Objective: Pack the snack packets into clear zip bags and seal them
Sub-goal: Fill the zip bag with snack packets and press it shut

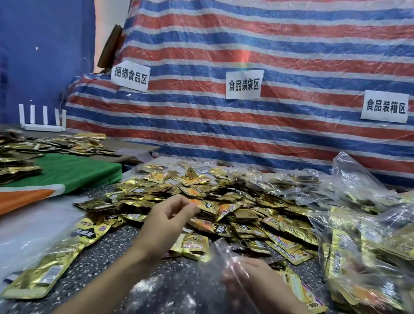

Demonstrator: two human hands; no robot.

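Reaching over the packets (212, 206) heaped mid-frame on the speckled desk (111, 248), my left grip (170, 215) hovers with fingers curled toward the thumb; whether it pinches a packet, I cannot tell. Lower right, my right grip (249, 275) is clamped on a clear bag (208, 262), blurred behind the film. Filled bags (365, 253) crowd the right edge. One long gold pouch (54, 261) lies lower left.

Left hand (170, 215) and right hand (249, 275), both on bare forearms (109, 280).
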